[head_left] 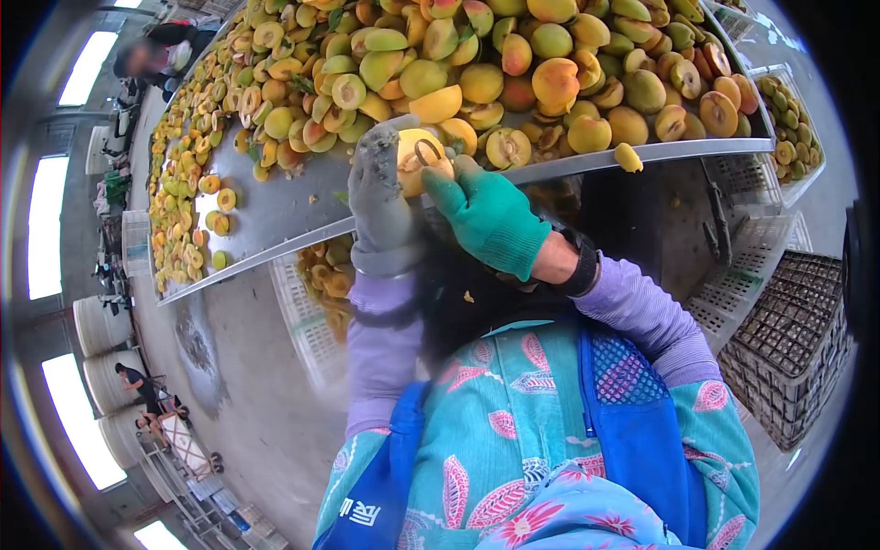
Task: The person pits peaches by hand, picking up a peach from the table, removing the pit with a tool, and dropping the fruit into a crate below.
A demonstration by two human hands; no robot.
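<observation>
My left hand (378, 197), in a grey, dirt-marked glove, is closed around a yellow peach (410, 174) at the table's near edge. My right hand (490, 218), in a green knitted glove, is closed on a small pitting tool (428, 145) with a looped metal end. That loop lies against the peach's face, and the tool's handle is hidden in the fingers. Just beyond both hands, many whole and halved peaches (555, 84) are heaped on the metal table (275, 206). A small piece of peach (628, 158) hangs on the table's raised rim.
A white crate of peaches (316, 316) stands under the table, left of my body. At right are another filled crate (796, 137), a white crate (747, 280) and a dark, grimy crate (788, 344). Far left, a person (139, 385) is beside a cart; another person (165, 50) is at upper left.
</observation>
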